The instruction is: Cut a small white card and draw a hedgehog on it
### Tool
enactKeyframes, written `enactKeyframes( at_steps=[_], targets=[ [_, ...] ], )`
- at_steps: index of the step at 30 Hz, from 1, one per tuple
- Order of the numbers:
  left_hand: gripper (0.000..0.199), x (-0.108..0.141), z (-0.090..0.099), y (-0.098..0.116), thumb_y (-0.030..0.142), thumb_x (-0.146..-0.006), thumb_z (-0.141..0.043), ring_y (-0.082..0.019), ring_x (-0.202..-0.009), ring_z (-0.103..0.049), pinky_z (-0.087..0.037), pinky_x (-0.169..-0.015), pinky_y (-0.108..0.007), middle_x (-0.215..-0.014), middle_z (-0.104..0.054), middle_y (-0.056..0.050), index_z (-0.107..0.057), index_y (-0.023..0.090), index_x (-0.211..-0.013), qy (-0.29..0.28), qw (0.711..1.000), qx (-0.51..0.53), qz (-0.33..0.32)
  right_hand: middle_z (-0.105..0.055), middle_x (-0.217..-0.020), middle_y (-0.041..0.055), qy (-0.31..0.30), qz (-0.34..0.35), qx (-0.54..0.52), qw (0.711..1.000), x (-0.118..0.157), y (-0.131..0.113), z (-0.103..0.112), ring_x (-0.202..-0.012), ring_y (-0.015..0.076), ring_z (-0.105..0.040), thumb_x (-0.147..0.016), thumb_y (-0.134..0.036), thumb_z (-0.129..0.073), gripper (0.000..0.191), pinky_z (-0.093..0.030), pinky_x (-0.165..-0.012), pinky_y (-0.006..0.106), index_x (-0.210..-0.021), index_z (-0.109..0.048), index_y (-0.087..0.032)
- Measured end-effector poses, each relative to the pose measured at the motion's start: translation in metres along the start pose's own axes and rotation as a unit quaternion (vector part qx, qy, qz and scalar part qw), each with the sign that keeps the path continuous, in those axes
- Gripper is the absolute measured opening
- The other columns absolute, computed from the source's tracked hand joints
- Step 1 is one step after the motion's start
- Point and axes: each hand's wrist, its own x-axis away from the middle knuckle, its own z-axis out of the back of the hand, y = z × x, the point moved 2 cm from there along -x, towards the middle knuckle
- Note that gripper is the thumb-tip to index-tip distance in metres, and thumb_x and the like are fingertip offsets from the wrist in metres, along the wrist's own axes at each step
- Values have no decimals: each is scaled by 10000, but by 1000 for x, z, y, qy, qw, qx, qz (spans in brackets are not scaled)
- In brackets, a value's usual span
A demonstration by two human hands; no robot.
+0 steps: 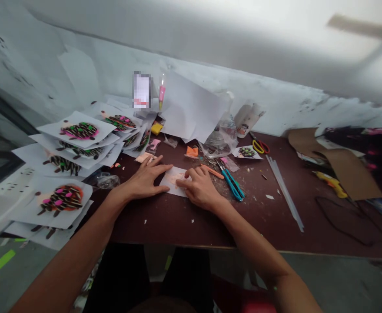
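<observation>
Here we are at the dark red table point(164, 226), with a small white card point(171, 179) in the middle of the action! The left hand point(143, 179) sits just left of the card, fingers spread wide, tips at its edge. The right hand point(199, 187) is on the card, fingers curled narrow; can't tell if they're pinching anything. Just right of the card, teal scissors point(231, 184); further left, a heap of decorated paper sheets point(62, 200).

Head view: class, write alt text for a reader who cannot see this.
The left hand and right hand work at a small white paper card on a dark red table, beside a teal-handled tool and stacked sheets of colourful spiky artwork.
</observation>
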Motion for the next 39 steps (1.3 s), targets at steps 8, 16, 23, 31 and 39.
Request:
enactKeyframes(
  at_steps=[8,16,23,31,39],
  targets=[
    [666,1,1,3,498,-868,-578,-315,-1511,-175,-65,-1224,-542,-1505,-494,-65,-441,231,-1463,-5,1000,-13,-4,-578,-1118,86,7,2,-18,1000,1,-3,-1,-980,238,-427,-893,-164,-546,352,-264,-941,420,-1199,-688,-263],
    [642,1,2,7,423,-862,-588,-321,-1505,-192,-80,-1221,-544,-1506,-492,-68,-449,217,-1454,-12,1000,-8,-3,-603,-1091,95,18,-60,1,998,0,3,-3,-989,247,-451,-920,-221,-544,303,-266,-1000,439,-1187,-687,-223],
    [614,2,3,9,400,-858,-598,-325,-1501,-203,-101,-1216,-560,-1496,-504,-71,-471,213,-1429,-12,1000,-2,-2,-599,-1099,98,7,-70,12,997,-2,0,-3,-1005,254,-450,-916,-229,-548,312,-265,-995,441,-1204,-665,-219],
    [565,1,0,7,400,-844,-610,-324,-1498,-213,-85,-1217,-567,-1484,-519,-62,-523,218,-1372,-8,1000,2,-8,-589,-1094,92,8,-70,16,997,-7,-5,-3,-981,242,-433,-915,-206,-530,291,-272,-937,411,-1171,-666,-226],
    [554,2,-2,7,404,-852,-599,-327,-1496,-216,-87,-1212,-572,-1484,-519,-66,-537,216,-1369,-1,1000,-1,-7,-600,-1065,89,3,-86,7,996,-9,-9,-5,-957,236,-443,-906,-200,-538,267,-285,-935,407,-1126,-688,-214]
  ],
)
